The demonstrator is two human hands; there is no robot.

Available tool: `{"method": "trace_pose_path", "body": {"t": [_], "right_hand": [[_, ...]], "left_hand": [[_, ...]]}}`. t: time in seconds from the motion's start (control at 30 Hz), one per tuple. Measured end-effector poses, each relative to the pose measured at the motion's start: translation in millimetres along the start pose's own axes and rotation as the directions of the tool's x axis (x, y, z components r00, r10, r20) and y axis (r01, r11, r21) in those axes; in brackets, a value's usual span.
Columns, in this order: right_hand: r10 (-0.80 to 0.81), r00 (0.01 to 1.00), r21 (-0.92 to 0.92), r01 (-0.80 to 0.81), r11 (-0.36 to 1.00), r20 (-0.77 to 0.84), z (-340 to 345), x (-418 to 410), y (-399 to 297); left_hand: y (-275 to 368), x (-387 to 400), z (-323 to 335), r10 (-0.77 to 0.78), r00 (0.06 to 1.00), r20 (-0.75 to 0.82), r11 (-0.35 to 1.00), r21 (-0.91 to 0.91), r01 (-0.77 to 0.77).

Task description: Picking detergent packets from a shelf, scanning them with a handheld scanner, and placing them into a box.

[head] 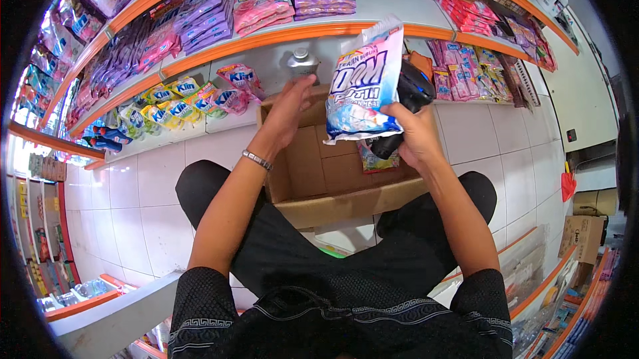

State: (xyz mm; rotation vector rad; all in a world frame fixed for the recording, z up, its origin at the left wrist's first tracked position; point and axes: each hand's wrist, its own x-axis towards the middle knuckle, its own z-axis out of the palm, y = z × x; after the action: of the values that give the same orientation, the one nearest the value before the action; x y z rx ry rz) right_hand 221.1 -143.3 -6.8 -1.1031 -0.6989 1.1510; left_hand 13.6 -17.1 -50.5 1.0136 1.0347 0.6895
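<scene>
My right hand point(417, 132) grips a white and blue plastic bag of powder detergent point(367, 89), together with a black handheld device point(413, 87) behind it that shows a small blue light. My left hand point(293, 109) holds nothing; its fingers are apart, over the left rear edge of an open cardboard box point(344, 199) between my knees. Inside the box, at its right, lies a colourful plastic packet point(379, 160), partly hidden by the device. Just beyond my left fingertips stands a grey bottle point(302, 62) with a light cap.
Orange-edged shelves point(239, 52) curve around the front, holding stacked purple detergent packs point(207, 14) and pink packs point(262, 4). On the bottom shelf stand refill pouches point(179, 109), with blue bottles point(111, 137) at the left. Hanging sachets point(462, 77) are at the right, above the tiled floor point(519, 159).
</scene>
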Motion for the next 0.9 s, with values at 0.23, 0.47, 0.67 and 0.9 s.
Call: {"method": "trace_pose_path", "body": {"t": [0.23,0.47,0.67,0.9], "right_hand": [[0.115,0.991,0.055,-0.119,0.991,0.073,-15,-6,-7],[-0.325,0.943,-0.767,0.159,0.621,-0.067,-56,14,-15],[-0.545,0.837,-0.773,0.312,0.552,-0.051,-68,8,-50],[-0.541,0.827,-0.735,0.271,0.622,-0.153,-74,-3,-77]], "left_hand": [[-26,-9,9,-0.01,0.829,0.559,0.84,-0.445,0.309],[-39,-4,2,0.035,0.941,0.338,0.965,-0.257,0.057],[-100,29,-8,-0.082,0.966,0.246,0.995,-0.038,0.094],[-192,74,-24,-0.227,0.937,0.264,0.974,0.085,0.212]]}}
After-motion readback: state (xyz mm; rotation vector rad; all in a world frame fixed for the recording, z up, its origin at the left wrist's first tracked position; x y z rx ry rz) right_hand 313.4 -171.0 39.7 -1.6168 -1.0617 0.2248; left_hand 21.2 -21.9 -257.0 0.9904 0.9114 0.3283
